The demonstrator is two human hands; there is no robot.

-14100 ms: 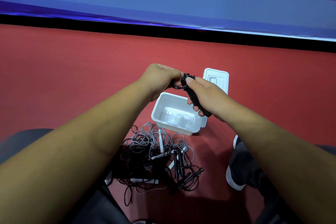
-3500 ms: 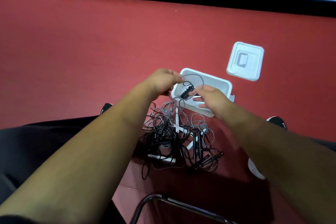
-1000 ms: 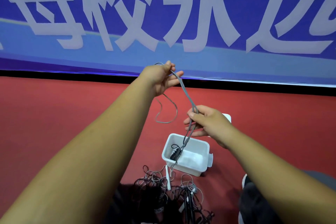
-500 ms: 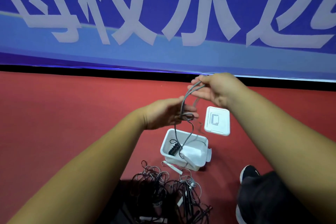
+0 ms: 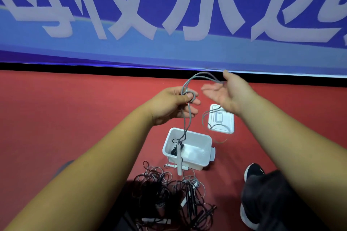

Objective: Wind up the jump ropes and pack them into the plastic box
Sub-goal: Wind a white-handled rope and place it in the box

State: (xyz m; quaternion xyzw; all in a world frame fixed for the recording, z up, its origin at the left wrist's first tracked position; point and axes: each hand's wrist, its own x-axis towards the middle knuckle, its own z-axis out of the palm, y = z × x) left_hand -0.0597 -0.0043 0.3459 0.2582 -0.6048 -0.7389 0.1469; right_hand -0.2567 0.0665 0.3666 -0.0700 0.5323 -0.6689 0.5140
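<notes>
Left fingers (image 5: 194,101) pinch one grey rope (image 5: 187,120); right fingers (image 5: 211,89) spread; one box (image 5: 190,133), one lid (image 5: 222,121).

Even indoor light, soft focus, wide-angle edge bending.

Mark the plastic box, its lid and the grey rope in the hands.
plastic box (image 5: 199,134), head view, far rim
lid (image 5: 228,124), head view, right part of top
grey rope (image 5: 185,122), head view, strand hanging over box

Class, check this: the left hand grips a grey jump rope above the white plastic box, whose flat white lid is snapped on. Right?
No: the head view shows the flat white lid lying beside the open white plastic box; the left hand does grip the grey jump rope.
</notes>
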